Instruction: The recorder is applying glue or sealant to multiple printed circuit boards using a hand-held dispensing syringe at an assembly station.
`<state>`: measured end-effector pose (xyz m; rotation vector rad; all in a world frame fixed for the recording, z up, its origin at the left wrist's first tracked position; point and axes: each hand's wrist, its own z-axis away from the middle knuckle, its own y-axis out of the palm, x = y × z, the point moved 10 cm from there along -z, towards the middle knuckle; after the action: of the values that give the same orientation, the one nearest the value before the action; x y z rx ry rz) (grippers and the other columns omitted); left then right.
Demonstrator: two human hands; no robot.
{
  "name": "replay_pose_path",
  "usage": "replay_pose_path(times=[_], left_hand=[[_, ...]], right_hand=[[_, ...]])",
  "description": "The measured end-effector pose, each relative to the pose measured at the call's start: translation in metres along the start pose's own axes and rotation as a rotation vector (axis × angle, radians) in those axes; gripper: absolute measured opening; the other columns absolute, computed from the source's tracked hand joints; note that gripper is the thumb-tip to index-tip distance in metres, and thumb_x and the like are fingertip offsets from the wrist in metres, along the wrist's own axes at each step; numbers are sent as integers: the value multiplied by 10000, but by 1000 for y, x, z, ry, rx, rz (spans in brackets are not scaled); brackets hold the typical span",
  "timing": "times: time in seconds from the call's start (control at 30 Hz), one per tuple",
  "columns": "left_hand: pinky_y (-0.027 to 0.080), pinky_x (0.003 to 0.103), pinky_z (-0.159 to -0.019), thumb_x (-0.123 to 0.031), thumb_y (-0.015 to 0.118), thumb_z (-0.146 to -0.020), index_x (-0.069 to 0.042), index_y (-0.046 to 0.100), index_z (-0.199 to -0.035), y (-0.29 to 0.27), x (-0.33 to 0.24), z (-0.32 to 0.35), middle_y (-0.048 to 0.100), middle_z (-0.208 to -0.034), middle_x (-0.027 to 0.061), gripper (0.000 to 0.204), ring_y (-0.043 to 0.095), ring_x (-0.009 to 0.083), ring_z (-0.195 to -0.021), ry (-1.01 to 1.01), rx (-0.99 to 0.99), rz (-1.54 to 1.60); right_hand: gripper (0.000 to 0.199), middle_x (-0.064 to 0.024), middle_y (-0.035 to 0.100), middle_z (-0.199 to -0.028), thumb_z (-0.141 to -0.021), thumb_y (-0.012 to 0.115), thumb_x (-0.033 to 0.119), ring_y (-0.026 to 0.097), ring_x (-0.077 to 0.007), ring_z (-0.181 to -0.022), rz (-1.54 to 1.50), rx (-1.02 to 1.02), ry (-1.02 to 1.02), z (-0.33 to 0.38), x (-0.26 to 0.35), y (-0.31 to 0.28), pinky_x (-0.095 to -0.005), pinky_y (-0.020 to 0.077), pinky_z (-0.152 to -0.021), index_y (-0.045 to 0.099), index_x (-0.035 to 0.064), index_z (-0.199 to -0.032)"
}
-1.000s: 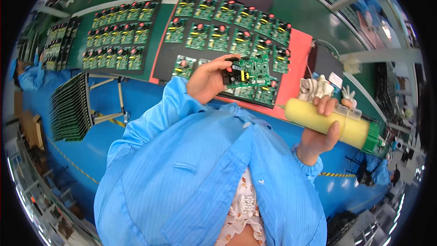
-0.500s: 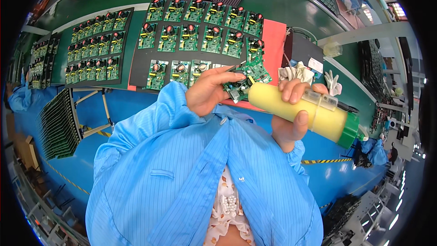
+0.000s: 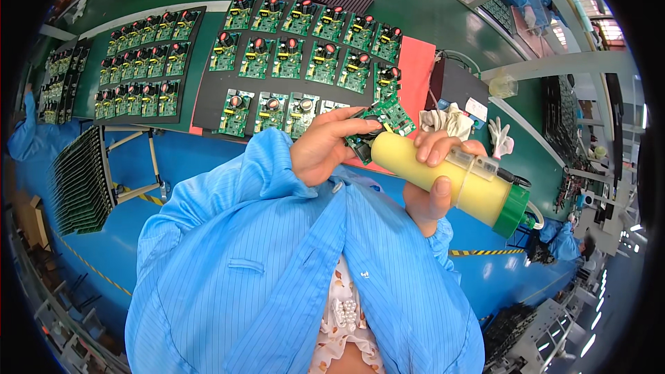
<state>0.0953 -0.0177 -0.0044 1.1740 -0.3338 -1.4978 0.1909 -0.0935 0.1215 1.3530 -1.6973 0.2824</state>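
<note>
My left hand (image 3: 322,147) pinches a green circuit board (image 3: 395,116) by its near-left side, thumb and fingers closed on the edge. Black parts stand on that board, which is tilted just above the work surface. My right hand (image 3: 433,183) is wrapped round a thick yellow cartridge (image 3: 478,190) with a green end cap (image 3: 513,212) and a pale hose at the cap. A clear plastic piece (image 3: 472,164) is strapped to its side. The cartridge's far-left end meets the board near my left fingertips; its tip is hidden there.
Rows of similar boards (image 3: 289,59) lie on a black mat (image 3: 208,100) over a red sheet (image 3: 418,62). More boards (image 3: 143,66) fill another mat to the left. White gloves (image 3: 500,136) rest at the right, near a metal frame (image 3: 554,66). A rack of boards (image 3: 83,176) stands lower left.
The cartridge and my right hand have shifted slightly left and down. My left hand has moved a little right, still gripping the board. The whole view has also shifted slightly.
</note>
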Motion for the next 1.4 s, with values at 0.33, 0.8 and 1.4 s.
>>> replay_pose_path(times=[0.33,0.8,1.4], left_hand=[[498,362,-703,-77,601,-833,-17,488,-1186,-2,1,0,585,-1097,131,376,576,217,-942,-9,1,-67],[460,320,-737,-107,706,-776,-15,364,-1191,-6,6,-2,547,-1054,123,546,585,194,-900,59,-86,9],[522,384,-686,-77,638,-826,-33,375,-1181,-3,9,-5,560,-1071,124,444,585,227,-907,74,-29,24]], right_hand=[[511,-15,517,-787,-758,651,292,497,-160,-757,27,-17,23,1,-2,-2,-337,373,-738,400,171,-1186],[494,-38,539,-797,-787,642,263,516,-173,-773,310,98,-137,14,19,14,-357,392,-763,392,160,-1200],[516,-36,537,-803,-800,648,292,507,-175,-788,281,-54,-154,23,25,-9,-354,394,-778,375,156,-1215]])
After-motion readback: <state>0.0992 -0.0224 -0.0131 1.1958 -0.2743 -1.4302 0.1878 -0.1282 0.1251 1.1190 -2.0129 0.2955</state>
